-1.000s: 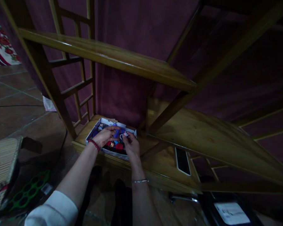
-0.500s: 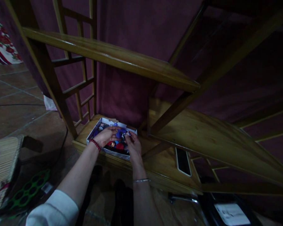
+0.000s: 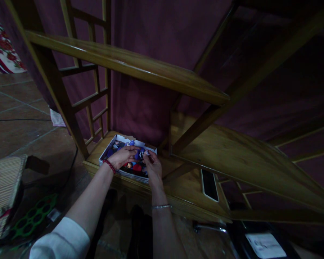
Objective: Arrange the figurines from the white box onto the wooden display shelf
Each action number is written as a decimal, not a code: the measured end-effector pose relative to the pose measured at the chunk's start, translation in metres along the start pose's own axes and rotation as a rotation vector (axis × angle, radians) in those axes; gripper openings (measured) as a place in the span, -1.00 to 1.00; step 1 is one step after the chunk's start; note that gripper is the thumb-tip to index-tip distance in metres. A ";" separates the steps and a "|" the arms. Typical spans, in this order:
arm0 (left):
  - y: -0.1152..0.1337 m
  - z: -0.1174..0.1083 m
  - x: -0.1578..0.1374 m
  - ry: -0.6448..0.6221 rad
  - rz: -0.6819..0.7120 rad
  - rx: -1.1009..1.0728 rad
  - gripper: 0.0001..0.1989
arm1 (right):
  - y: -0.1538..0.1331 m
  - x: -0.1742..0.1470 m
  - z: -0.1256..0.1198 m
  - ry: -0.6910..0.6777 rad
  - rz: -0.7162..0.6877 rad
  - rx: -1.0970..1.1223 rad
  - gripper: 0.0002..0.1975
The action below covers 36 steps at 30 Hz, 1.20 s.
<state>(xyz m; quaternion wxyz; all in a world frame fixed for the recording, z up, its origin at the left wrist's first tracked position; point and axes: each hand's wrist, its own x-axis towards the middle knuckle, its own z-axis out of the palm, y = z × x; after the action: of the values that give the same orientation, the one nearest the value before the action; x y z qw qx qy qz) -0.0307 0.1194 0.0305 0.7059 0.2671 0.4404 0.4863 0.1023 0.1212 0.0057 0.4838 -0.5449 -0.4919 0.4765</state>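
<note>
A shallow white cardboard box (image 3: 106, 151) on the low wooden shelf holds several small toy figurines in purple, red, blue and black. Over the middle of it is my left hand (image 3: 122, 157), a red bead bracelet at the wrist. Its thumb and fingers close on a small purple figurine (image 3: 139, 153). My right hand (image 3: 153, 166), with a silver bracelet, is at the box's right end. Its thumb and fingers pinch a small figurine with a pale head (image 3: 146, 153). The two figurines touch or overlap, and I cannot tell whether they are one piece.
A wooden shelf board (image 3: 129, 70) crosses above the box, and a lattice side panel (image 3: 89, 82) stands to its left. To the right lies a phone (image 3: 210, 185) below a slanting wooden board (image 3: 232, 147). A woven-top stool (image 3: 8, 190) stands at the left.
Both hands stay over the box almost in place. My left fingertips have shifted slightly right, and the figurines between the hands have turned a little.
</note>
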 end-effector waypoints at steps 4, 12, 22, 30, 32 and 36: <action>-0.001 0.001 0.000 -0.004 -0.001 0.012 -0.80 | 0.001 0.001 -0.001 -0.011 0.015 -0.016 -0.56; -0.002 -0.001 0.001 -0.051 0.015 0.014 -0.86 | 0.002 0.001 -0.001 0.006 -0.007 -0.019 -0.57; -0.006 -0.003 0.003 -0.064 0.024 0.016 -0.84 | 0.011 0.005 0.000 -0.049 -0.051 -0.005 -0.60; -0.006 0.000 0.003 -0.073 0.038 0.002 -0.84 | 0.013 0.005 -0.002 -0.045 -0.064 -0.058 -0.61; -0.006 0.000 0.003 -0.069 0.041 0.002 -0.83 | 0.012 0.004 -0.001 -0.055 -0.073 -0.032 -0.62; -0.007 0.001 0.003 -0.076 0.040 0.006 -0.84 | 0.013 0.004 0.000 -0.090 -0.112 0.024 -0.63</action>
<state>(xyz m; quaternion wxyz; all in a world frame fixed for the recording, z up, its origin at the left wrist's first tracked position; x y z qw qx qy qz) -0.0267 0.1193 0.0243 0.7114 0.2964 0.4091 0.4885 0.1038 0.1247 -0.0075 0.4935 -0.4890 -0.5370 0.4785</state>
